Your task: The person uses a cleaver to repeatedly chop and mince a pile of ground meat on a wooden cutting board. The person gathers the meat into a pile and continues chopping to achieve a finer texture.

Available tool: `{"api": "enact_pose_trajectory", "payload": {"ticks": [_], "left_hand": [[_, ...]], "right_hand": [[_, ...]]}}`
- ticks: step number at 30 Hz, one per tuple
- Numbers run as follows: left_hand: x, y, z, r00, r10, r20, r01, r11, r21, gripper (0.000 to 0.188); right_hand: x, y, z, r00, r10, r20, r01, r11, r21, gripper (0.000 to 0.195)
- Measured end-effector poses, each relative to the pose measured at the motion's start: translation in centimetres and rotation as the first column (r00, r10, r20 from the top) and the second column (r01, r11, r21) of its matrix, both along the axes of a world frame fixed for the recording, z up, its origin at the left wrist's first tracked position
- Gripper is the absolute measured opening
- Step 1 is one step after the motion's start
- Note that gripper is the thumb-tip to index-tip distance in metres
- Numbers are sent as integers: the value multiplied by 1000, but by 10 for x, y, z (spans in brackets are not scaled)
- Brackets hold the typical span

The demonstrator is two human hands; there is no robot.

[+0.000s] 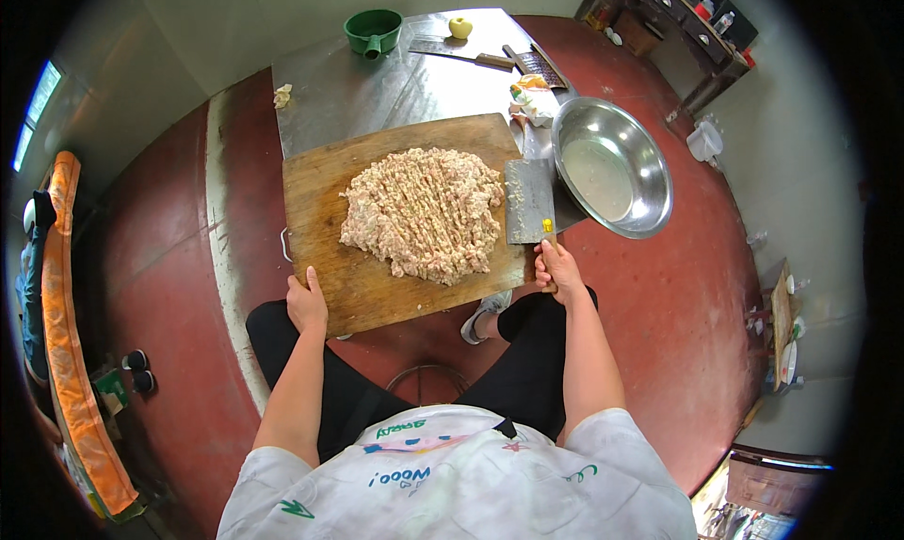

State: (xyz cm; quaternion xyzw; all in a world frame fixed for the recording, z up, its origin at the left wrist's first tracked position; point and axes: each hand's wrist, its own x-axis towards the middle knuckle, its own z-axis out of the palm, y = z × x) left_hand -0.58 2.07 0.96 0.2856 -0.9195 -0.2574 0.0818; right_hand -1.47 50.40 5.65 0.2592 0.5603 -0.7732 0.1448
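A wooden cutting board (311, 194) lies tilted in view on the metal table, its near edge jutting out over my knees. Spread across its middle is a flat mound of minced pale meat (424, 215), with rows of chop grooves in it. My left hand (308, 305) grips the board's near left corner, thumb on top and fingers out of sight. In my right hand (558, 270) is the wooden handle of a cleaver (528, 204). Its broad blade lies flat by the board's right edge, with bits of mince stuck to it.
A steel basin (650, 180) of cloudy liquid stands right of the cleaver. On the metal table (318, 109) are a green plastic dipper (373, 35), a pale yellow fruit (460, 28), a long knife (487, 60), a grater (542, 65) and a crumpled plastic bag (534, 101).
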Motion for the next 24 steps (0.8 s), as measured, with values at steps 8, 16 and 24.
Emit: {"api": "enact_pose_trajectory", "payload": {"ticks": [8,16,24], "left_hand": [[-1,1,-5,1000,13,4,-13,1000,-23,50],[0,-2,-6,1000,16,0,-16,999,-32,51],[0,-3,-2,1000,-2,-12,2,1000,29,51]], "right_hand": [[-68,-19,21,945,325,43,-328,935,137,22],[-58,-118,56,755,655,7,-95,98,991,24],[13,-200,25,752,637,170,2,-260,966,15]]}}
